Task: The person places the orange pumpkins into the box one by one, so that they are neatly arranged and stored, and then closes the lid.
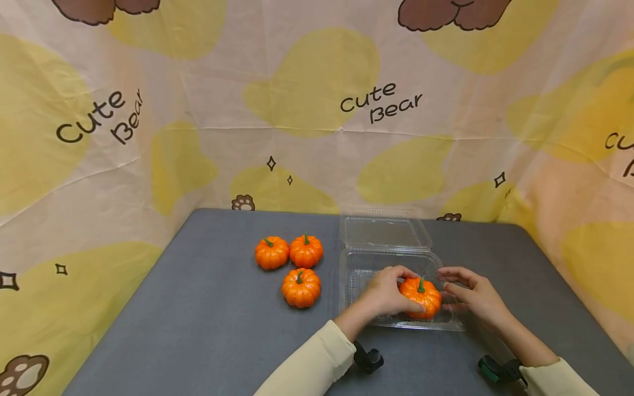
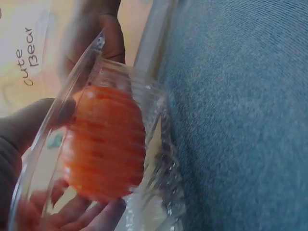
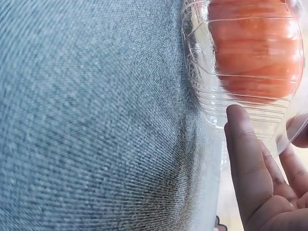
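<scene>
My left hand grips a small orange pumpkin with a green stem, thumb on the near side and fingers on the far side. The pumpkin is in the right part of a clear plastic clamshell box, whose ribbed wall shows in front of the pumpkin in the left wrist view. My right hand is at the box's right side, its fingers extended. In the right wrist view, the fingertips lie right at the outside of the ribbed wall, just beside the pumpkin.
Left of the box, three more small pumpkins stand close together: one at back left, one at back right and one in front. The box's lid lies folded back behind it. A printed cloth walls off the grey table.
</scene>
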Tool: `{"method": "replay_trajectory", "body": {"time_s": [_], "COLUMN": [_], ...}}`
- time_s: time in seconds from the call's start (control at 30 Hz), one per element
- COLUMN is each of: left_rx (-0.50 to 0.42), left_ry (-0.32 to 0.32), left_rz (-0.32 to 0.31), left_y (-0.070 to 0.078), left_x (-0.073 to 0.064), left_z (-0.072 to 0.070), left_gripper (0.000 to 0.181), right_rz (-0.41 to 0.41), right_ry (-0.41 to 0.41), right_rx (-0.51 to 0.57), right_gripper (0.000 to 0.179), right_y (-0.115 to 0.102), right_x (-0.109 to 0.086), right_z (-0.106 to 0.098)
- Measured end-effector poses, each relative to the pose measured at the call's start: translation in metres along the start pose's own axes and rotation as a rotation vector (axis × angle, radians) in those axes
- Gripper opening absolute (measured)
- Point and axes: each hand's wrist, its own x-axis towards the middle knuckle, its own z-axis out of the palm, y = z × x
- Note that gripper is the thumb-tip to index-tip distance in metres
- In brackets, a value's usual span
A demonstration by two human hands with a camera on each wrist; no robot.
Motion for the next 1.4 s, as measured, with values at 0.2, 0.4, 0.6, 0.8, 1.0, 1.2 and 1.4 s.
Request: {"method": "replay_trajectory", "body": {"time_s": [0.2,0.4,0.6,0.8,1.0,1.2,1.4], "left_rx": [0.051,0.075,0.107,0.125,0.115,0.071,0.003], "left_ry": [-0.009,-0.030,-0.059,-0.074,-0.078,-0.070,-0.079], "left_rz": [-0.024,-0.041,-0.049,-0.036,-0.021,-0.007,0.037], "left_y": [0.004,0.005,0.008,0.009,0.008,0.005,0.004], "left_x": [-0.002,-0.001,0.000,-0.001,-0.003,-0.009,-0.015], "left_z": [0.003,0.004,0.004,0.003,0.001,-0.005,-0.019], "left_gripper": [0.053,0.054,0.055,0.055,0.057,0.061,0.062], "right_rz": [0.016,0.016,0.005,0.011,0.019,0.018,0.029], "right_ry": [-0.003,-0.007,-0.015,-0.012,-0.008,-0.012,-0.008], "right_rx": [0.008,0.019,0.031,0.027,0.025,0.026,0.023], "right_gripper": [0.044,0.043,0.041,0.044,0.045,0.045,0.046], "right_y": [-0.002,-0.003,-0.003,-0.003,-0.002,-0.003,-0.004], "right_x": [0.000,-0.001,-0.002,-0.002,-0.001,-0.001,-0.001], "right_z": [0.000,0.000,-0.001,0.000,0.000,0.001,0.002]}}
